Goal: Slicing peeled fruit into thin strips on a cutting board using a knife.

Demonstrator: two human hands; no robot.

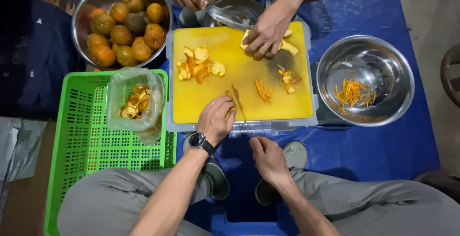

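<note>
The person sits low with knees apart, forearms reaching forward toward a yellow cutting board [201, 104]. The left hand [215, 120], a dark wristwatch [200, 141] on its wrist, rests knuckles-up on the near edge of the board, fingers curled down around a small piece of orange peel [230, 112]; only a sliver of the peel shows between the fingers, so its long axis cannot be told. The right hand [268, 159] hangs short of the board, over the blue tarp [373, 149], loosely half-curled and holding nothing.

Just beyond the left hand a thin peel strip [236, 97] lies on the board, its long axis running away from the person. Right of it sits a small bundle of orange shreds [263, 91], also pointing roughly away. A heap of peel pieces [199, 63] lies toward the board's far left.

At the board's far edge another person's hand [266, 34] presses down on pale peel. Right of the board stands a steel bowl [393, 61] holding shreds; left of it a green crate [86, 145] carries a clear plastic tub [120, 85], and beyond the crate a steel bowl of whole oranges [91, 1].
</note>
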